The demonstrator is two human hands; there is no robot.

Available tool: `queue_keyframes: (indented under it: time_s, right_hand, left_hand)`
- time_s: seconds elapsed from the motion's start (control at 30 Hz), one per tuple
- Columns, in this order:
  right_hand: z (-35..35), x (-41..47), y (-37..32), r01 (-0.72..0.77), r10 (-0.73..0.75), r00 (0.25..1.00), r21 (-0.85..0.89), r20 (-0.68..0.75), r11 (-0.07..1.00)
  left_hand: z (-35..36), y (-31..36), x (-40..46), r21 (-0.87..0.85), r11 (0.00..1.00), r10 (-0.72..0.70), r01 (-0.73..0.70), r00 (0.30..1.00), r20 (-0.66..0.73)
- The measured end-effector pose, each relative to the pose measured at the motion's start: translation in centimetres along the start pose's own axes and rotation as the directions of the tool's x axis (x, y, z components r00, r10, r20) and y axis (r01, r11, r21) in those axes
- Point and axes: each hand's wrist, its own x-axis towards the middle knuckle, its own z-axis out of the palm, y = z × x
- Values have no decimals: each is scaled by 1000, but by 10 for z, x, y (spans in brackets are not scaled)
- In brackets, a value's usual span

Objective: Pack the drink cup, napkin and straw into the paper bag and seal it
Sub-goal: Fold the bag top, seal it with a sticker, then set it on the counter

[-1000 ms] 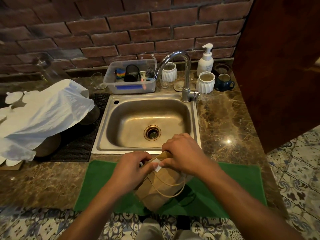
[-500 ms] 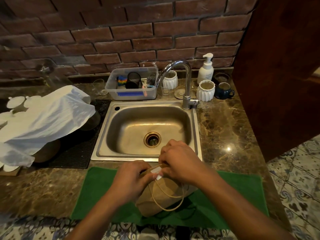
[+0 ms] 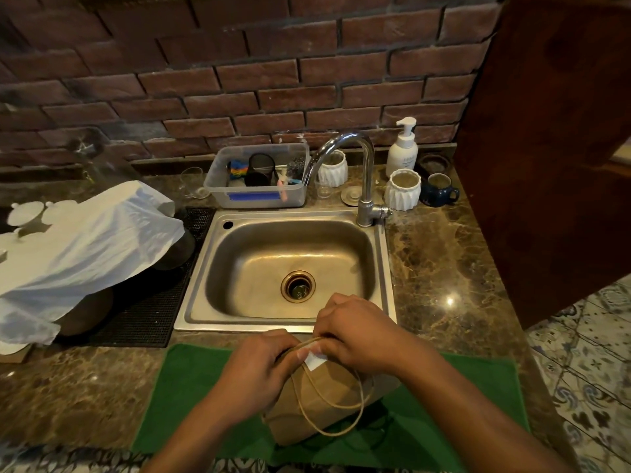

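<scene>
Nearest us, the brown paper bag with twine loop handles (image 3: 317, 404) stands on the green towel mat (image 3: 191, 390) at the front edge of the marble table (image 3: 444, 268), its top folded over. We judge the packing done and the sealing in hand: the drink cup, napkin and straw are not in sight, presumably inside, though we cannot see into the bag.

Left hand (image 3: 256, 373): fingers curled round the left side of the folded top, gripping the paper. Right hand (image 3: 355, 331): fingers curled over the fold from the far side, pinching it down. Between the two thumbs sits a small white sticker (image 3: 314, 359), touching the fold; whether it is fully stuck we cannot tell. The handles hang loose down the front of the bag.

Next move, as we judge it: press the sticker flat across the flap edge while the left hand keeps the fold tight, minding that the handles do not get trapped under it.

Beyond the hands, the stainless steel sink (image 3: 382, 254) with its chrome tap (image 3: 365, 179). Left of it, a white plastic sheet (image 3: 85, 240) draped over crockery. Furthest, a clear plastic tub of utensils (image 3: 259, 196) and a white pump bottle (image 3: 403, 151) against the brick wall.
</scene>
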Motion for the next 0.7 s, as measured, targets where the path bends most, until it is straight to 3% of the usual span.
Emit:
queue_keyframes:
  time_s: [0.47,0.7]
  right_hand:
    - [-1,4,-1,-16,15,1000,-79,-13,997]
    - [5,12,-9,-3,-1,1000,-269,-17,963]
  left_hand:
    - [3,-1,3,125,992,16,-15,1000,-5]
    - [-2,10,7,150,986,71,-73,997,18]
